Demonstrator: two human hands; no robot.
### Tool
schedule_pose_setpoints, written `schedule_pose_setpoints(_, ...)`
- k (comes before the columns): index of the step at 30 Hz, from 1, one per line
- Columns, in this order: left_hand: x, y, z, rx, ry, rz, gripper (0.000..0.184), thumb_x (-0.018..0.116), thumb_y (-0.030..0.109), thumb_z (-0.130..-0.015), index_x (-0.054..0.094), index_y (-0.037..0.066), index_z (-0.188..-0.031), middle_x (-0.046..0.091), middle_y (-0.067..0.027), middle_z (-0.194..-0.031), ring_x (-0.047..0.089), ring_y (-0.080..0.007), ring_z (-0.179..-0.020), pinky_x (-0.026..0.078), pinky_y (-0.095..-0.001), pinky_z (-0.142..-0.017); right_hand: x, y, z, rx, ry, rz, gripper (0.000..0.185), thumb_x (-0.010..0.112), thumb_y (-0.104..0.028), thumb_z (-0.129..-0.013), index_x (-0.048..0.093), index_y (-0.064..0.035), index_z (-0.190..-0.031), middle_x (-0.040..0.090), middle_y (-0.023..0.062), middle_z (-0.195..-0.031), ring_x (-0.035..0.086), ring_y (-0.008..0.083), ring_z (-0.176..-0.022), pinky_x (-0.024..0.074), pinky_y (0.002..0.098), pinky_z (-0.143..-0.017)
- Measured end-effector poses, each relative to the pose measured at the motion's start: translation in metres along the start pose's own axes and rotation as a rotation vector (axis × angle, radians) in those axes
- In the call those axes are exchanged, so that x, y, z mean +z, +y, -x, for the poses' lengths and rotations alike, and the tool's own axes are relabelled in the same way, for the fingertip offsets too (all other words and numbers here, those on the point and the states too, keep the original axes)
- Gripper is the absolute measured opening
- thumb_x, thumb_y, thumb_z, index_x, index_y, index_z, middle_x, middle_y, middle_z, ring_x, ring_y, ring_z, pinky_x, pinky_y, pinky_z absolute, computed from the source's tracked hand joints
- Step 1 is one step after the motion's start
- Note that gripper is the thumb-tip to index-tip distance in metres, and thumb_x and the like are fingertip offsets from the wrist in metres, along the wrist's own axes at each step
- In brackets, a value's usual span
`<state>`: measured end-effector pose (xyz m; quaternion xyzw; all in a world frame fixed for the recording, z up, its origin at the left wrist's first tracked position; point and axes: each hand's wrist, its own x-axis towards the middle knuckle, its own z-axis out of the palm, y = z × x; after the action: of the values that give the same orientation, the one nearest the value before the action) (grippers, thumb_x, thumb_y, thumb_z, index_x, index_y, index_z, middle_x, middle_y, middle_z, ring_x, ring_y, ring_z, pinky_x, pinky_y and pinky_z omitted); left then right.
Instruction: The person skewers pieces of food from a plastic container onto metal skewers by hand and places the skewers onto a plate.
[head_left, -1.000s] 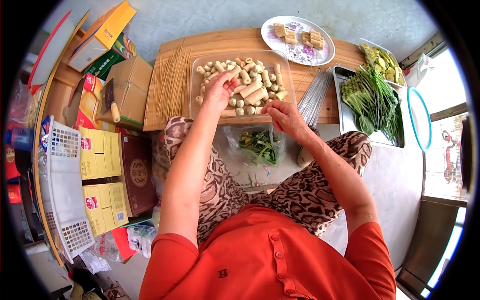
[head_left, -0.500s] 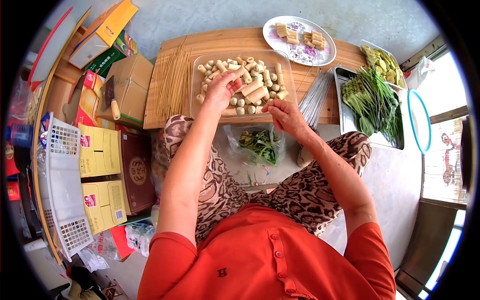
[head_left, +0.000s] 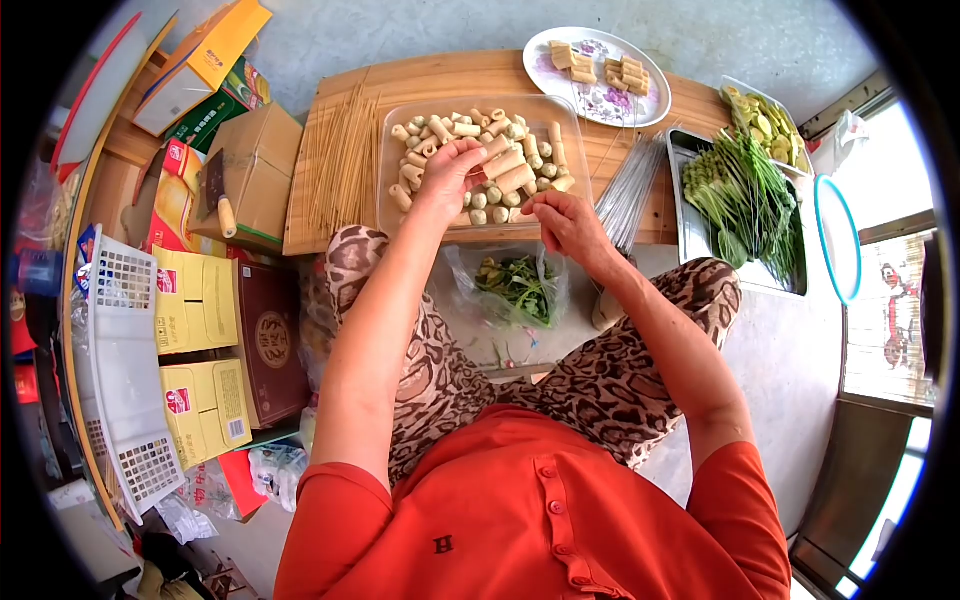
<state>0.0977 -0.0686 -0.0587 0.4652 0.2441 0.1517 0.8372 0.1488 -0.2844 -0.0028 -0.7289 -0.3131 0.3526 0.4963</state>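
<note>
Over the front part of a clear plastic tray, my left hand is closed, with a beige tubular piece at its fingertips. My right hand is pinched at the tray's front right edge; a thin stick seems to run from it toward the left hand, too fine to make out fully. Beige tubes and small greenish balls fill the tray. Thin wooden sticks lie to its left, and a bundle of metal skewers lies to its right.
An oval plate with beige pieces stands at the back. Right of it are a metal tray of greens and a container of sliced vegetables. A bag of leaves lies below the table. Boxes and a knife are left.
My left hand has shifted slightly right and toward the front, closer to my right hand. The beige piece at its fingertips has moved right too. My right hand has moved only slightly.
</note>
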Motion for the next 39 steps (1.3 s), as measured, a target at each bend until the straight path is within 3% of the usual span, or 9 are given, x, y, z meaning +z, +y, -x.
schedule_pose_setpoints(10,0.010,-0.003,0.004,0.015,-0.051,0.106,0.023,0.060,0.025,-0.089,0.058,0.004,-0.097,0.062,-0.0065,-0.091,0.062,-0.0169,-0.077,0.053,-0.0316,-0.069,-0.017,0.000,-0.007,-0.014,0.118,-0.163,0.024,0.045,-0.019,-0.095,0.061,-0.0007,-0.096,0.048,-0.0020,-0.053,0.040,0.0056,-0.045,0.0317,0.0210,-0.043)
schedule_pose_setpoints(14,0.009,-0.023,-0.007,0.049,0.009,-0.481,0.023,0.060,0.023,-0.087,0.062,0.006,-0.101,0.063,-0.0066,-0.087,0.062,-0.0177,-0.079,0.052,-0.0318,-0.071,-0.027,-0.002,-0.006,-0.029,0.180,-0.228,0.024,0.045,-0.017,-0.095,0.061,-0.0005,-0.096,0.048,-0.0016,-0.052,0.038,0.0048,-0.044,0.0304,0.0202,-0.041)
schedule_pose_setpoints(16,0.015,-0.034,-0.005,0.355,-0.077,-1.091,0.020,0.057,0.018,-0.085,0.066,0.008,-0.100,0.062,-0.0075,-0.099,0.062,-0.0224,-0.081,0.050,-0.0331,-0.075,-0.029,-0.001,-0.005,-0.036,0.196,-0.240,0.023,0.044,-0.017,-0.095,0.061,-0.0005,-0.095,0.047,-0.0015,-0.052,0.038,0.0046,-0.043,0.0302,0.0200,-0.041)
schedule_pose_setpoints(20,0.025,-0.046,0.003,0.577,-0.227,-1.392,0.035,0.052,0.007,-0.084,0.057,0.011,-0.119,0.047,-0.0113,-0.128,0.049,-0.0308,-0.114,0.043,-0.0377,-0.093,-0.026,0.000,-0.003,-0.028,0.194,-0.243,0.022,0.045,-0.016,-0.095,0.061,-0.0008,-0.094,0.048,-0.0013,-0.051,0.037,0.0045,-0.043,0.0300,0.0201,-0.041)
schedule_pose_setpoints(26,0.028,-0.051,0.001,0.659,-0.342,-1.605,0.041,0.054,-0.001,-0.082,0.051,0.008,-0.122,0.046,-0.0115,-0.125,0.050,-0.0312,-0.113,0.044,-0.0396,-0.091,-0.028,0.003,-0.001,-0.026,0.192,-0.219,0.023,0.046,-0.016,-0.095,0.062,0.0002,-0.094,0.048,-0.0010,-0.051,0.038,0.0045,-0.043,0.0300,0.0203,-0.041)
schedule_pose_setpoints(31,0.027,-0.048,-0.003,0.407,-0.238,-1.370,0.033,0.056,0.000,-0.080,0.057,0.006,-0.113,0.053,-0.0123,-0.108,0.057,-0.0285,-0.096,0.047,-0.0383,-0.080,-0.029,0.002,0.001,-0.031,0.189,-0.193,0.024,0.046,-0.016,-0.094,0.062,0.0008,-0.093,0.047,-0.0014,-0.050,0.038,0.0049,-0.043,0.0307,0.0209,-0.041)
schedule_pose_setpoints(33,0.026,-0.046,-0.017,0.387,-0.022,-1.191,0.034,0.058,0.001,-0.078,0.059,0.008,-0.111,0.059,-0.0092,-0.094,0.061,-0.0222,-0.083,0.048,-0.0357,-0.073,-0.029,0.001,0.002,-0.037,0.185,-0.188,0.024,0.046,-0.016,-0.094,0.062,0.0006,-0.092,0.047,-0.0016,-0.050,0.039,0.0050,-0.043,0.0311,0.0212,-0.042)
schedule_pose_setpoints(34,0.021,-0.043,-0.022,0.279,0.018,-1.037,0.032,0.059,0.004,-0.080,0.058,0.005,-0.112,0.061,-0.0058,-0.081,0.061,-0.0154,-0.074,0.049,-0.0308,-0.065,-0.030,-0.001,0.004,-0.039,0.167,-0.157,0.024,0.046,-0.017,-0.094,0.062,0.0002,-0.092,0.047,-0.0017,-0.050,0.039,0.0049,-0.044,0.0317,0.0215,-0.042)
schedule_pose_setpoints(39,0.008,-0.012,-0.019,0.019,0.160,-0.041,0.020,0.061,0.013,-0.086,0.058,-0.001,-0.100,0.061,-0.0063,-0.083,0.060,-0.0145,-0.071,0.053,-0.0267,-0.063,-0.024,0.000,0.008,-0.034,0.054,-0.102,0.023,0.046,-0.018,-0.095,0.063,-0.0023,-0.094,0.046,-0.0033,-0.050,0.038,0.0042,-0.044,0.0315,0.0211,-0.044)
